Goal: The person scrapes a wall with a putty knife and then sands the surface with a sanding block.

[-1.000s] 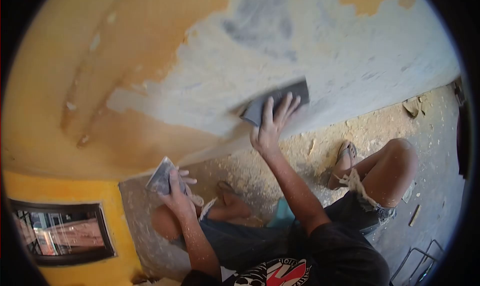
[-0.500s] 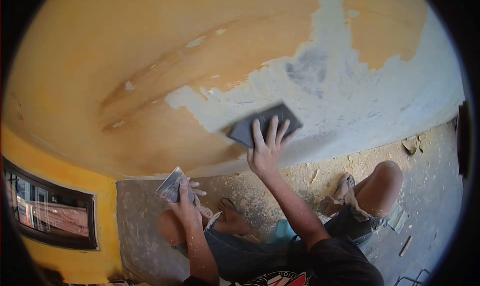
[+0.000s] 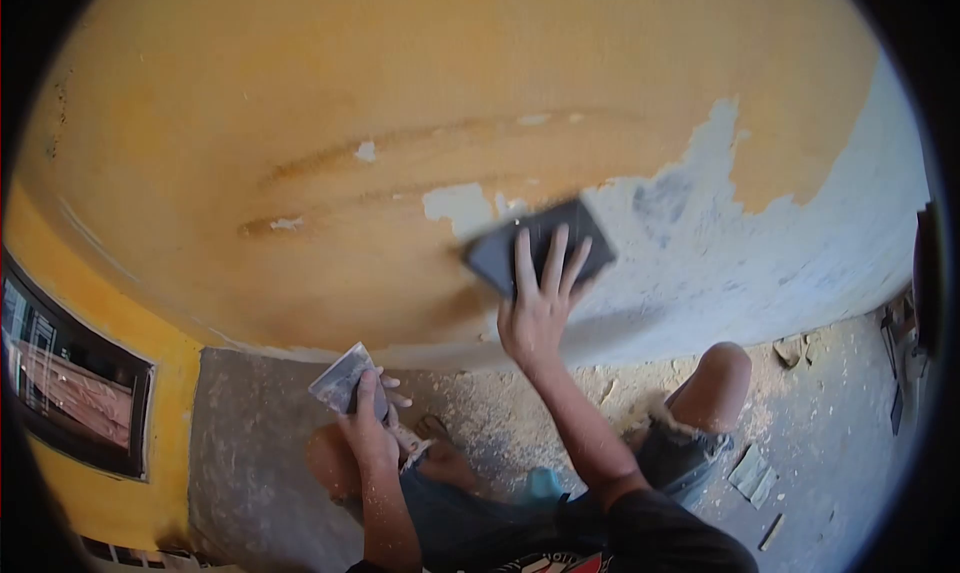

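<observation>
My right hand (image 3: 537, 313) presses a dark grey sheet or pad (image 3: 590, 235), which looks like sandpaper, against the wall (image 3: 370, 293). Its fingers spread over the dark face, and the thumb is hidden. Under and beside the sheet, yellow-orange paint meets a pale bare patch (image 3: 720, 273). Lower down, my left hand (image 3: 370, 423) grips a scraper (image 3: 342, 378) with a wide metal blade, whitened by dust. The blade points up and left, apart from the wall, above my bent left knee.
Paint flakes (image 3: 520, 413) litter the grey floor along the wall's foot. A blue-green object (image 3: 543, 485) sits between my legs. A dusty flat piece (image 3: 753, 475) and a small stick (image 3: 771, 532) lie at right. A dark-framed window (image 3: 85, 393) is in the yellow side wall.
The view has tilted up and shifted left, so the wall marks appear lower and further right. The sheet now lies nearer the paint's edge. Both hands keep their holds.
</observation>
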